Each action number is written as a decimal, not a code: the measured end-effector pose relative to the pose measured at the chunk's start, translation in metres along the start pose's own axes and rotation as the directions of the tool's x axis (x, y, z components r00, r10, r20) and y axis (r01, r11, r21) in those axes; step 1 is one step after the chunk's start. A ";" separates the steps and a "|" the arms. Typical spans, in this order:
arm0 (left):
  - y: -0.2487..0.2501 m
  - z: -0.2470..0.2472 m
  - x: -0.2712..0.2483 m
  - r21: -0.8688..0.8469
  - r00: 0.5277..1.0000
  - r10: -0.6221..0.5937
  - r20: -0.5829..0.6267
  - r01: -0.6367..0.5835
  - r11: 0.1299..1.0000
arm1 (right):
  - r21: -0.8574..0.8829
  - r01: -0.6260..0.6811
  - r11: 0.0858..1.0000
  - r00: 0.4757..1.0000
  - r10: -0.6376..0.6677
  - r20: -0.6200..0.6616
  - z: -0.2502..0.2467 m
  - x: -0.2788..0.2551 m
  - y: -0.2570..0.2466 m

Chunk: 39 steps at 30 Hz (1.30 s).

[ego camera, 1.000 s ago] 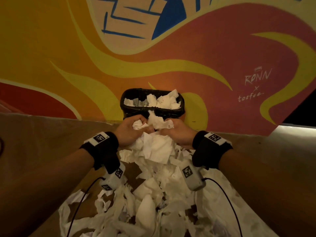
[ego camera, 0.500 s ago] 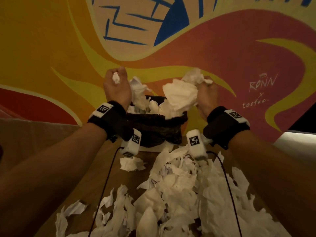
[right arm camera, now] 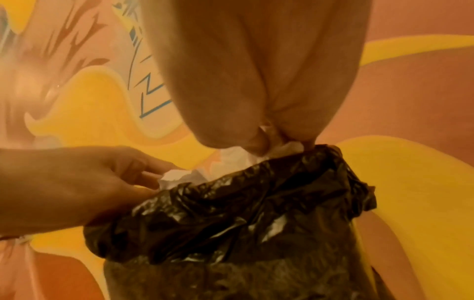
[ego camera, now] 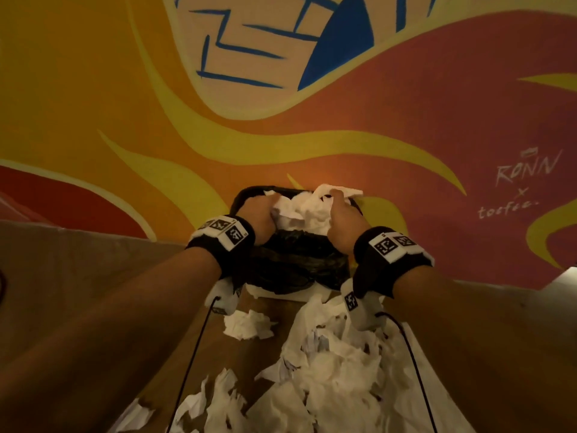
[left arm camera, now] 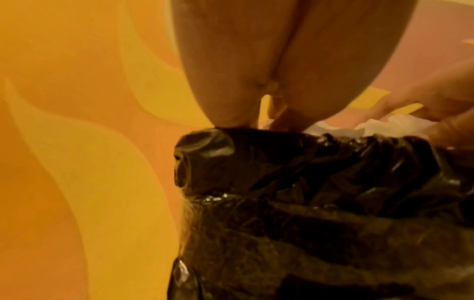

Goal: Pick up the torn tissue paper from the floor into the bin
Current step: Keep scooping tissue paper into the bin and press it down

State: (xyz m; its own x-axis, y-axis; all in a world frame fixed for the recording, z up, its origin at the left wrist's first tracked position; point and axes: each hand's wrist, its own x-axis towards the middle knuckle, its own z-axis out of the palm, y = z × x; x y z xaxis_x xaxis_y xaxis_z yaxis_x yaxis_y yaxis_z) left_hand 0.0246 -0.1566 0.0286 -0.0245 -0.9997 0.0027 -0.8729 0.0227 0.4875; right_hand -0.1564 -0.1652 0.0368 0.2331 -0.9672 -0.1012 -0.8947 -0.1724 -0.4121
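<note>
1. The task is looking about half done, as I judge it: the bin (ego camera: 296,264), lined with a black plastic bag (right arm camera: 231,213), is already filled to its rim with white tissue, but a big pile of torn tissue paper (ego camera: 327,370) is lying on the floor (ego camera: 78,292) at 6 o'clock from the bin, reaching down to the bottom edge of the head view.
2. One separate crumpled piece (ego camera: 248,326) is lying just in front of the bin, at 7 o'clock from it.
3. The left hand (ego camera: 260,214) is sitting over the left part of the bin opening, its fingers bent down into the tissue heap (ego camera: 299,210); in the right wrist view the fingers are lying loosely on the paper, so the hand seems relaxed, pressing and not gripping.
4. The right hand (ego camera: 343,220) is sitting over the right part of the opening, and its fingertips (right arm camera: 259,146) are pinching a white wad of tissue at the rim.
5. The heap is lying between the two hands, touching both, and some paper is standing above the rim at 12 o'clock.
6. What is left, in my opinion: letting go of this load and then many more handfuls from the floor; the bin may be getting too full.
</note>
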 end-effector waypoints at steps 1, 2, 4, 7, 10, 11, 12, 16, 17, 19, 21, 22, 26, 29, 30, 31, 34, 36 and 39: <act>-0.001 0.001 0.001 0.030 1.000 0.002 0.020 -0.002 1.000 | -0.034 0.006 0.999 1.000 -0.005 0.008 0.000 0.006 0.002; -0.002 0.001 0.003 0.065 0.999 0.020 0.032 -0.022 0.998 | -0.084 0.014 0.996 1.000 -0.012 0.019 0.000 0.010 0.003; -0.002 0.003 0.005 0.190 0.996 0.074 0.040 -0.081 0.979 | -0.232 0.052 0.971 0.999 -0.048 0.023 0.001 0.017 0.006; 0.007 0.007 0.002 0.399 0.998 0.064 0.016 -0.065 0.915 | -0.466 0.054 0.883 0.994 -0.090 -0.055 0.008 0.024 0.010; 0.016 0.012 0.003 0.409 0.998 -0.010 0.065 -0.018 0.912 | -0.367 0.074 0.927 0.972 -0.149 -0.180 0.010 0.027 0.009; 0.017 0.013 0.005 0.361 0.996 -0.018 0.087 -0.015 0.932 | -0.259 0.088 0.962 0.970 -0.142 -0.197 0.010 0.028 0.009; 0.018 0.013 0.009 0.298 0.995 -0.002 0.098 -0.027 0.954 | -0.177 0.095 0.980 0.973 -0.129 -0.191 0.010 0.027 0.007; 0.018 0.011 0.013 0.070 1.000 -0.015 0.013 0.014 0.997 | -0.088 0.163 0.983 0.987 -0.163 0.007 0.012 0.018 0.001; 0.019 0.011 0.012 0.049 1.000 -0.007 -0.006 0.008 0.999 | -0.063 0.175 0.983 0.983 -0.172 0.057 0.011 0.013 0.000; 0.023 0.011 0.007 0.073 1.000 0.023 0.011 -0.024 0.997 | -0.102 0.199 0.975 0.973 -0.184 0.143 0.009 0.005 0.000; 0.031 0.009 0.000 0.164 0.994 0.045 0.101 -0.061 0.985 | -0.224 0.220 0.950 0.965 -0.179 0.192 0.009 0.002 0.002; 0.033 0.009 -0.003 0.223 0.989 0.039 0.143 -0.071 0.972 | -0.268 0.231 0.935 0.962 -0.179 0.205 0.010 0.000 0.004; 0.034 0.013 -0.010 0.348 0.956 0.045 0.289 -0.149 0.926 | -0.333 0.247 0.910 0.968 -0.213 0.135 0.016 -0.001 0.010; 0.026 0.015 -0.017 0.404 0.961 0.118 0.250 -0.214 0.889 | -0.273 0.294 0.916 0.949 -0.313 -0.028 0.015 -0.007 0.014; 0.022 0.015 -0.020 0.398 0.974 0.158 0.164 -0.212 0.892 | -0.224 0.320 0.920 0.934 -0.346 -0.089 0.015 -0.009 0.016; 0.019 0.016 -0.024 0.371 0.980 0.197 0.039 -0.197 0.907 | -0.157 0.344 0.926 0.919 -0.366 -0.143 0.013 -0.012 0.019; 0.013 0.027 -0.038 0.281 0.849 0.365 -0.383 -0.270 0.921 | 0.009 0.395 0.919 0.873 -0.372 -0.315 0.004 -0.023 0.029; 0.016 0.035 -0.051 0.218 0.746 0.502 -0.437 -0.454 0.864 | 0.041 0.412 0.910 0.827 -0.355 -0.436 -0.005 -0.033 0.036; 0.024 0.060 -0.067 0.021 0.854 0.520 0.005 -0.520 0.854 | 0.110 0.396 0.912 0.810 -0.289 -0.511 -0.016 -0.047 0.055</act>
State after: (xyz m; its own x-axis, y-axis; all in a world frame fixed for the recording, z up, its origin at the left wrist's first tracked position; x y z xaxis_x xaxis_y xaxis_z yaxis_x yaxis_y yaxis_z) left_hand -0.0245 -0.0885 -0.0124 -0.4776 -0.8419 0.2511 -0.7428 0.5396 0.3963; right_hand -0.2219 -0.1323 0.0331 0.2530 -0.8284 0.4998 -0.6815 -0.5192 -0.5157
